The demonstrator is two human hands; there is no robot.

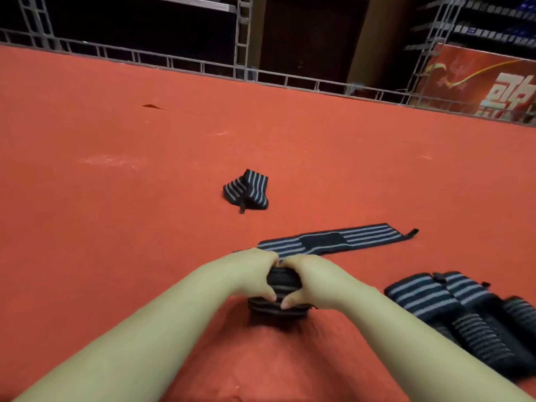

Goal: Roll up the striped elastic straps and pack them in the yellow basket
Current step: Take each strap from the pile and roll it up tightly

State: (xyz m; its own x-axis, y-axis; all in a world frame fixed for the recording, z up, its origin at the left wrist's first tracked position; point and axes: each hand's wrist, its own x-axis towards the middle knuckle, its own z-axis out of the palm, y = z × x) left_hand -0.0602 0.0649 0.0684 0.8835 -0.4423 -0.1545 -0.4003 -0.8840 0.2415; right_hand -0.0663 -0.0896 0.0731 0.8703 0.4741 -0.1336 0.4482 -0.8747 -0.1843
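Low in the middle of the frame, both hands meet over a partly rolled strap (pixel 275 297) on the red carpet (pixel 116 227). The left hand (pixel 255 274) and right hand (pixel 313 278) curl round the roll from either side, thumbs pressing its near face and fingers wrapped over the top; the fingertips are hidden behind the roll. The strap's unrolled tail (pixel 333 240) lies flat, running toward the right of the frame and ending in a small dark tab. How tight the roll is cannot be made out, since the hands cover most of it.

No basket shows anywhere in view.

At lower right a pile of straps (pixel 464 314) lies on the carpet, blurred and partly cut by the frame edge. A folded strap (pixel 246 190) sits alone in mid frame, well apart from the hands. Metal truss (pixel 243 39) lines the carpet's far edge, with a red banner (pixel 478 79) at upper right.
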